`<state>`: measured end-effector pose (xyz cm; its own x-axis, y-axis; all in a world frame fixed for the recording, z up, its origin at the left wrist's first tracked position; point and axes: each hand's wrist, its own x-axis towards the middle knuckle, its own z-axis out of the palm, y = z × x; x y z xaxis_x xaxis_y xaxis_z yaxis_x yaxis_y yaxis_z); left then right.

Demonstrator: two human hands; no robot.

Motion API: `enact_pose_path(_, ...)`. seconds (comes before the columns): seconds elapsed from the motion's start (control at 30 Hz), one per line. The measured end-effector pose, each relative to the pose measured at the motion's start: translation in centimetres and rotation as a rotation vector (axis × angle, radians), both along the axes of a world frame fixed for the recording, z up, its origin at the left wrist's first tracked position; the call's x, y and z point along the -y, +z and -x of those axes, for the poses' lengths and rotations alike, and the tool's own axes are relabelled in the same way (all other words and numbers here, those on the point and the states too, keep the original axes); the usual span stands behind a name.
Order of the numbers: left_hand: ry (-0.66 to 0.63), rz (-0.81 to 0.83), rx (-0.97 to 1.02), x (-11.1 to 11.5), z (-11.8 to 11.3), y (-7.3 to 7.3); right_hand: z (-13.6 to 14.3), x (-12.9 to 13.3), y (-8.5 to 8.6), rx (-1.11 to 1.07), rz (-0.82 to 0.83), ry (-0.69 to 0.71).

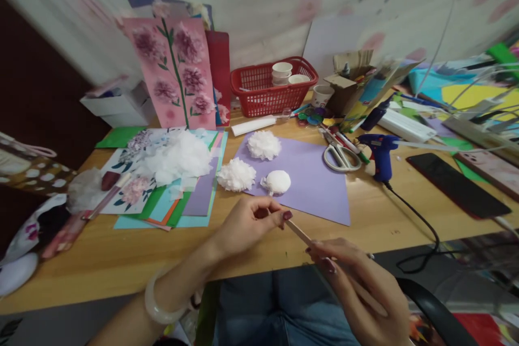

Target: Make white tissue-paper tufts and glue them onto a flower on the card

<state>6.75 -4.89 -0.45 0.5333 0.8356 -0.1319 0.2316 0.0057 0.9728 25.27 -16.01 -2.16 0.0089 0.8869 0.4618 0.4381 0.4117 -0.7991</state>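
Between my two hands runs a thin, flat wooden stick (299, 233), tilted over the table's front edge. My left hand (245, 228) pinches its upper end between thumb and fingertips. Fingers of my right hand (359, 281) are closed around its lower part, and the stick's far end is partly hidden by that palm. Just beyond my left hand lies a white ball with a bit of ruffled paper (278, 182) on a purple sheet (316, 189). Two white ruffled paper flowers, one farther back (264, 145) and one to the left (237, 175), are close by.
A blue glue gun (380, 152) stands on the right, its cord hanging over the edge. White-handled scissors (341, 158) and a black phone (457, 185) lie near it. White tissue pieces (178, 157) cover coloured papers at left. Behind are a red basket (267, 102) and a pink flower picture (172, 73).
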Motion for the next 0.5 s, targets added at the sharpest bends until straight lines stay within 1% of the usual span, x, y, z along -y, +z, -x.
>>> enact_pose_path(0.07,0.014,0.081,0.065,0.6,0.1,0.3,0.1,0.3,-0.1,-0.142,0.049,-0.04)
enact_pose_path(0.17,0.024,0.17,0.075,1.4,0.5,0.9,0.4,0.5,-0.1,-0.275,0.129,-0.068)
enact_pose_path(0.3,0.067,0.207,0.036,2.2,1.2,1.3,0.6,0.7,0.1,-0.289,0.126,0.04)
enact_pose_path(0.33,0.106,0.207,0.043,2.1,1.6,1.3,0.4,0.9,0.1,-0.293,0.12,0.062)
enact_pose_path(0.4,0.253,0.182,0.087,1.5,2.9,1.1,-0.3,1.4,0.0,-0.308,0.12,0.051)
enact_pose_path(0.47,0.51,0.107,0.171,0.8,4.7,1.1,-1.5,2.1,0.1,-0.321,0.109,-0.046)
enact_pose_path(0.5,0.588,0.073,0.193,0.5,5.6,1.2,-2.2,2.3,0.1,-0.309,0.114,-0.097)
